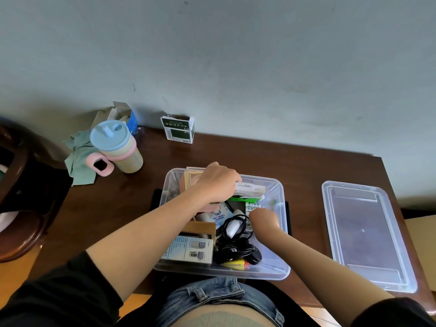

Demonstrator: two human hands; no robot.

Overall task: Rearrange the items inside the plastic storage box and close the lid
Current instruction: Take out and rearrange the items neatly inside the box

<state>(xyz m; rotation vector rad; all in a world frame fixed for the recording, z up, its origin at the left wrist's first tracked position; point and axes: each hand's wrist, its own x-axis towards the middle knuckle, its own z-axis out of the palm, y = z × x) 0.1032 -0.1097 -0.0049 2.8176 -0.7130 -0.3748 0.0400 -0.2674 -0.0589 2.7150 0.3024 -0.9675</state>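
The clear plastic storage box (280,267) stands on the brown table in front of me, with no lid on it. Its clear lid (368,234) lies flat on the table to the right. My left hand (218,181) reaches into the far end of the box, fingers curled over a white carton (251,188) beside a wooden frame (192,175). My right hand (263,219) is down inside the box by small green-printed packets (252,205); its fingers are hidden. Black cables (238,246), a wet wipes pack (219,215) and a grey product box (191,250) fill the near part.
At the back left stand a pastel cup with a blue lid (118,147), a green cloth (80,156) and an open blue carton (127,116). A dark green and white carton (179,128) stands by the wall. A dark wooden chair (16,197) is at the left.
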